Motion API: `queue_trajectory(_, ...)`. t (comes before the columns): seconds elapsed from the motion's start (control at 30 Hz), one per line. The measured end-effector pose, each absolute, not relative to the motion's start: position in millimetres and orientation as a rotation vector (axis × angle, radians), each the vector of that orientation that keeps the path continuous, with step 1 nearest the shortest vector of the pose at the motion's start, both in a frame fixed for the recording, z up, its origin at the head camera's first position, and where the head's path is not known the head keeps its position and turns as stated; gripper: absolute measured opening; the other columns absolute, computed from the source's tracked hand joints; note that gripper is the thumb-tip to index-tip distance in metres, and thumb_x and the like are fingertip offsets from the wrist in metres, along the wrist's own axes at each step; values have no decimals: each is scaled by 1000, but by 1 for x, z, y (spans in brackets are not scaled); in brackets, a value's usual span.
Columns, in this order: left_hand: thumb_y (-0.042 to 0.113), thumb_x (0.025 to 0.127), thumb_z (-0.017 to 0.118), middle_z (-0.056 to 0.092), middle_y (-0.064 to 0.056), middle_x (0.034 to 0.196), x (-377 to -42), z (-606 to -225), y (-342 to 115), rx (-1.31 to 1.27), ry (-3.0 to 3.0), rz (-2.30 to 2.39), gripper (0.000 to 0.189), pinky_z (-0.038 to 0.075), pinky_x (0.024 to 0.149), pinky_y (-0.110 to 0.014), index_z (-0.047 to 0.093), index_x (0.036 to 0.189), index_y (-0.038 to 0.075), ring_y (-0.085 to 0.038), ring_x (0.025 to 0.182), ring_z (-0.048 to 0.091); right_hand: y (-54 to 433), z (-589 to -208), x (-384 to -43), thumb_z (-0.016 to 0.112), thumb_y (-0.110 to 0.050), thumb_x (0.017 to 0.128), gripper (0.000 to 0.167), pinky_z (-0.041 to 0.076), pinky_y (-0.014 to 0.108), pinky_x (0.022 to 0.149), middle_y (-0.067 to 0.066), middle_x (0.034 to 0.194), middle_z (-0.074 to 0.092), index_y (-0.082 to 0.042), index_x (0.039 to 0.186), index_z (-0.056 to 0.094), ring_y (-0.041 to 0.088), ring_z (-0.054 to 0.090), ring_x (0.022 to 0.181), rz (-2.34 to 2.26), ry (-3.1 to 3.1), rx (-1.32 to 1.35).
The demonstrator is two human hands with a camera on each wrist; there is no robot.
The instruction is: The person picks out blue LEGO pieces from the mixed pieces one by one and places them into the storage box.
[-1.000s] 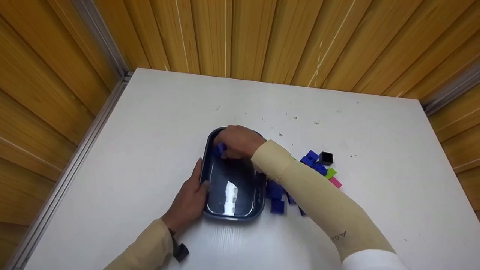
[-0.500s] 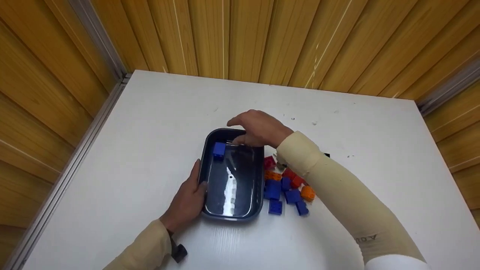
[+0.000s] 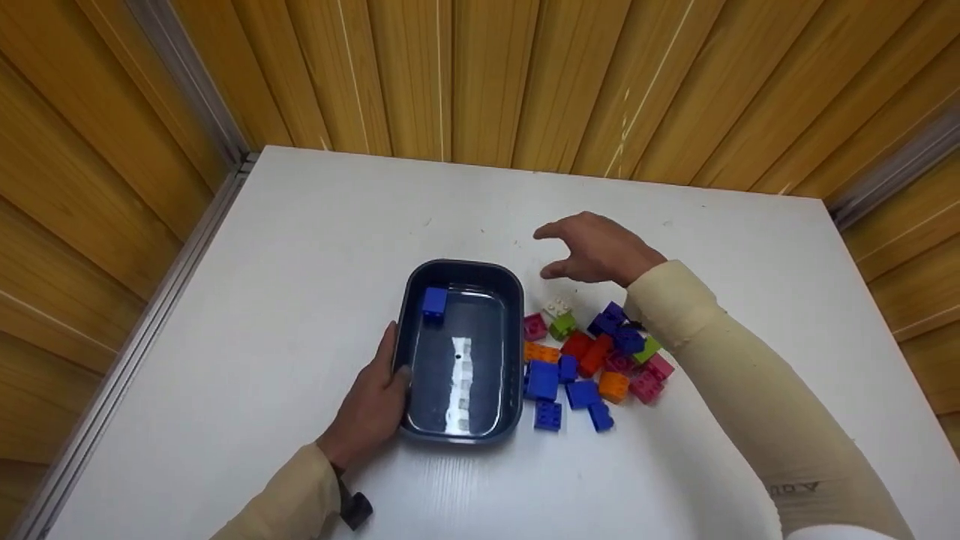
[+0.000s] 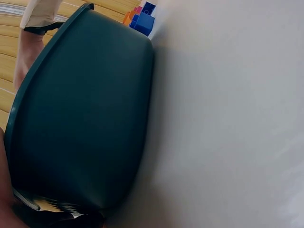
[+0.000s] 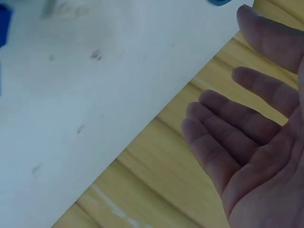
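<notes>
A dark blue plastic tray (image 3: 459, 441) lies on the table, with one blue toy brick (image 3: 434, 301) at its far left corner inside. My left hand (image 3: 369, 409) holds the tray by its left side, thumb at the rim and fingers along the outer wall. In the left wrist view the tray's outer wall (image 4: 85, 104) fills much of the picture. Above the table, right of the tray's far end, my right hand (image 3: 600, 247) has its fingers spread apart; the right wrist view shows its palm (image 5: 266, 175) bare. A heap of toy bricks (image 3: 596, 352) lies against the tray's right side.
The heap mixes red, blue, orange, pink, green and white bricks; my right sleeve (image 3: 675, 304) covers its far right part. Crumbs dot the white table (image 3: 330, 225) beyond the tray. Wood-patterned panels (image 3: 480, 75) stand along its far edge and both sides.
My right hand has let go of the blue brick inside the tray, then lifted out and moved right. More of the heap now shows. The left hand stays on the tray.
</notes>
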State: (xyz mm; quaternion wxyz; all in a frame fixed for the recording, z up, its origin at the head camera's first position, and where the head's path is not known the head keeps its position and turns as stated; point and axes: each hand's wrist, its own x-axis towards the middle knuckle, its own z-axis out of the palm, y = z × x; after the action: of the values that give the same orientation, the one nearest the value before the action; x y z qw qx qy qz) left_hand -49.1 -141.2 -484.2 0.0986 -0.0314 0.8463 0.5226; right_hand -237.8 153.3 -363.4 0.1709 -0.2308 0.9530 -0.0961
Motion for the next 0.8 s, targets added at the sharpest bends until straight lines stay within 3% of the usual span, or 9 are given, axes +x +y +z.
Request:
queue_trajectory(0.43, 14, 109, 36, 12, -13, 176, -50, -486, -146, -85, 2484, 1560, 69, 12, 132, -52, 1, 169, 9, -28, 164, 11, 221, -376, -241, 76, -31, 95, 59, 46, 64, 110, 21, 144, 63, -14, 149, 58, 43, 58, 133, -224, 2663, -467)
queue_trajectory(0.8, 15, 109, 36, 12, -13, 176, -48, -485, -154, -125, 2485, 1538, 69, 13, 131, -53, 2, 169, 11, -30, 164, 12, 232, -397, -237, 73, -24, 97, 48, 50, 63, 106, 20, 138, 67, -13, 143, 64, 39, 65, 122, -223, 2518, -428)
